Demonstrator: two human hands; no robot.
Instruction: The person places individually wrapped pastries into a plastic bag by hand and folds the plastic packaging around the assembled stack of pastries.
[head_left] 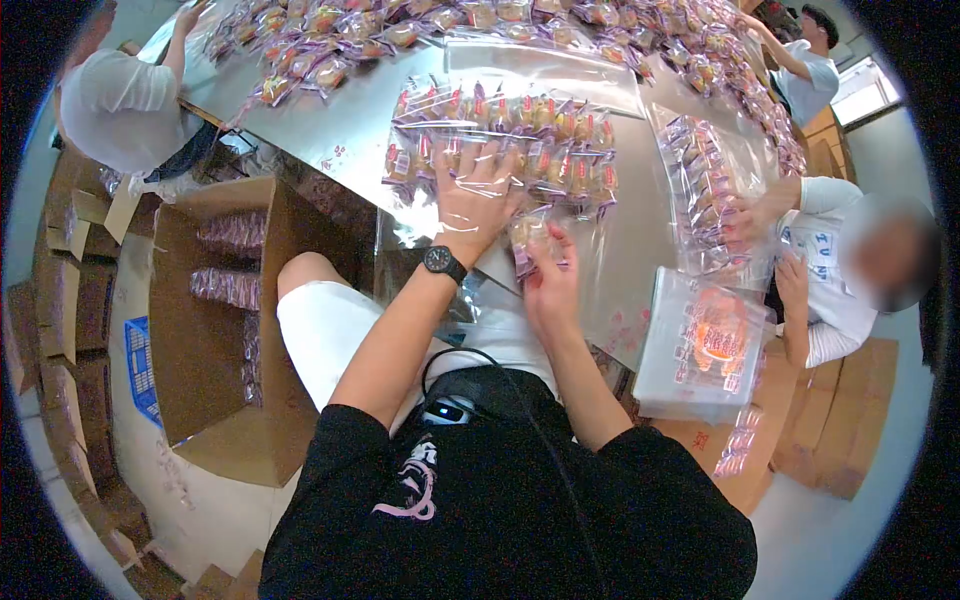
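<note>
Two rows of small wrapped pastries (560, 172) lie inside a clear plastic bag (425, 90) on the metal table in front of me. My left hand (475, 198), with a black watch on its wrist, rests flat over the near row, fingers stretched out. Close beside it, at the bag's near side, my right hand (550, 280) grips a single wrapped pastry (527, 240) between thumb and fingers. Glare on the plastic hides where the bag's mouth lies.
Loose wrapped pastries (400, 35) are heaped along the table's far side. At right, a person (820, 260) handles another filled bag (700, 190). A stack of printed bags (700, 345) lies at the table's right edge. An open carton (210, 350) with packs stands left of my leg.
</note>
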